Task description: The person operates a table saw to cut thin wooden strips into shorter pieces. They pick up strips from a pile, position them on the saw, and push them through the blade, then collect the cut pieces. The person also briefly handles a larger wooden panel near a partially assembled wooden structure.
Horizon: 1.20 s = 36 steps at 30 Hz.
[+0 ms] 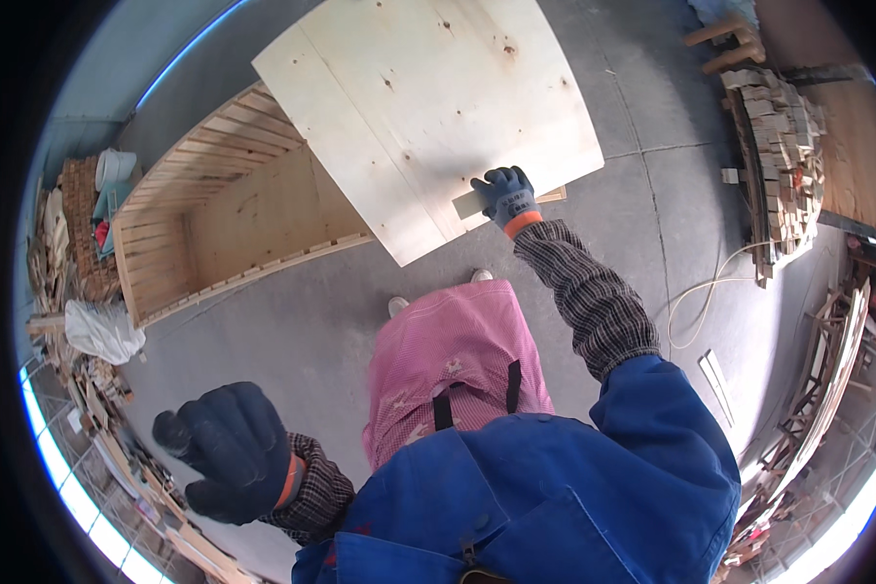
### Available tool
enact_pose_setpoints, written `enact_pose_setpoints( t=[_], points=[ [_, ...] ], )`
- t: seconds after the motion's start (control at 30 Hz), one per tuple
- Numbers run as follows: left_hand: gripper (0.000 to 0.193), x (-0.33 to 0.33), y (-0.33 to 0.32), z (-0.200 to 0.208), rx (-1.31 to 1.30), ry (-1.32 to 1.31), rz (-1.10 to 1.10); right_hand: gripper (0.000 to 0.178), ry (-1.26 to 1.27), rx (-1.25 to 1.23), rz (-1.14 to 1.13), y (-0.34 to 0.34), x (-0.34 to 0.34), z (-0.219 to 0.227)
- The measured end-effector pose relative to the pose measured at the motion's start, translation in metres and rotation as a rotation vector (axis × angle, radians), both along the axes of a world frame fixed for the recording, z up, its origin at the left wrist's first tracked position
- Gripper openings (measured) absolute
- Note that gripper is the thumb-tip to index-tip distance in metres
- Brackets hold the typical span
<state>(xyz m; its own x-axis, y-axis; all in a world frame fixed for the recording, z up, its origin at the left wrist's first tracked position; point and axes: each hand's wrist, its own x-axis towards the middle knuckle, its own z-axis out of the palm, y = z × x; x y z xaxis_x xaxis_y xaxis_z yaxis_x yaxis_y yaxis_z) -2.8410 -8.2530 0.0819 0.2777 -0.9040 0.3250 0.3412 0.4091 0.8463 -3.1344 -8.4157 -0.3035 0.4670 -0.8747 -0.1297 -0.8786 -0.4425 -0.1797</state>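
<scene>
Here, lowest on my feed, a blue jacket [516, 477] sits above a pink apron [457, 341]. To one side, the gloved left hand [229, 448] hangs in the air, thumb and curled fingers apart. Farther out, the right hand [508, 197] lies over the near edge of a plywood panel [438, 97]; I cannot tell whether it is clamped there. Small dark lettering marks its glove, too small for me to read. The knotty panel lies across the right part of a slatted crate [263, 209] on the grey floor [633, 243]. Beyond, stacked wood blocks [788, 156] stand at right.
</scene>
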Motion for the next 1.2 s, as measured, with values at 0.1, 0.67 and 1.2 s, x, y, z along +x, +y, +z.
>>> enact_pose_setpoints(
  t=[0.1, 0.67, 1.2],
  points=[
    [0.05, -0.013, -0.011, -0.025, 0.094, 0.024, -0.045, 0.056, -0.017, -0.023, 0.105, -0.01, 0.0, -0.015],
    [0.038, -0.055, -0.018, -0.165, 0.68, -0.235, -0.022, 0.049, -0.3, -0.417, 0.357, -0.013, -0.019, -0.055],
    [0.048, -0.122, -0.014, -0.505, 1.092, 1.255, 0.183, 0.08, -0.3, -0.163, 0.341, -0.006, -0.014, -0.04]
  ],
)
